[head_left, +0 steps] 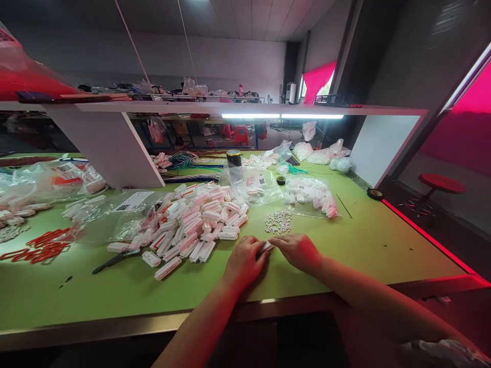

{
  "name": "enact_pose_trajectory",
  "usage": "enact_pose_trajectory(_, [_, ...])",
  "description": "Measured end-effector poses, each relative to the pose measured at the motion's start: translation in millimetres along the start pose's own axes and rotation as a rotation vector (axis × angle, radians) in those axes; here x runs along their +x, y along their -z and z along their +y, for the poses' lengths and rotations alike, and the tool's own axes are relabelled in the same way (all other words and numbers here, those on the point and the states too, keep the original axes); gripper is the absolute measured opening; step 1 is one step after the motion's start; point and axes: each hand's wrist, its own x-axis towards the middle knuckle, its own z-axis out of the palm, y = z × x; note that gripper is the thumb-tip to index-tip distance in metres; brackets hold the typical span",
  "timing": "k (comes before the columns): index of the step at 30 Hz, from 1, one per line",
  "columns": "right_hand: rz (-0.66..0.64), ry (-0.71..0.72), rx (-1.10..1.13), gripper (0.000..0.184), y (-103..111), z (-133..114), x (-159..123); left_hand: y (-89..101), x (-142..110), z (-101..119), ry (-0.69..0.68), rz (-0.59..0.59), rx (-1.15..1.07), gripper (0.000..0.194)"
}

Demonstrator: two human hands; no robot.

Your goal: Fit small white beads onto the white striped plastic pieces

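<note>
Near the front of the green table, my left hand (pixel 244 259) is closed around a small white plastic piece (pixel 267 246), which its fingers partly hide. From the other side my right hand (pixel 299 251) reaches in, its fingertips pressed together at that piece. Just beyond my hands lies a cluster of tiny white parts (pixel 278 222). To the left spreads a big heap of white plastic housings (pixel 192 220), some with red or orange bits. A dark-handled tool (pixel 115 259), perhaps cutters, lies in front of the heap.
Clear bags (pixel 310 194) of white parts lie beyond my hands. Orange-red loops (pixel 48 243) sit at the left. Black tape rolls (pixel 375 193) rest on the green table (pixel 345 266). Above its back runs a white shelf (pixel 192 107) with upright panels. A red stool (pixel 441 183) stands at right.
</note>
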Motion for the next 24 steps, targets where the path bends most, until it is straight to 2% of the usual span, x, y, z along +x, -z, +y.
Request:
enact_pose_trajectory(6, [0.062,-0.149,0.191,0.027,-6,5,-2,0.2,0,-1,0.000,-0.009,-0.005,0.020])
enact_pose_trajectory(9, [0.079,-0.153,0.239,0.027,-5,5,-1,1.2,0,0,0.004,-0.012,0.004,0.022])
enact_pose_trajectory(12, [0.128,-0.167,0.285,0.026,-2,8,1,1.3,0,-1,-0.014,-0.010,0.026,0.034])
enact_pose_trajectory(18, [0.230,-0.265,0.258,0.015,9,32,5,2.5,0,-1,-0.092,-0.061,0.123,0.040])
enact_pose_trajectory(21, [0.192,-0.337,0.196,0.011,14,44,4,3.0,0,2,-0.118,-0.085,0.215,0.043])
enact_pose_trajectory(24, [0.084,-0.406,0.136,0.011,16,48,3,1.4,0,7,-0.133,-0.100,0.302,0.044])
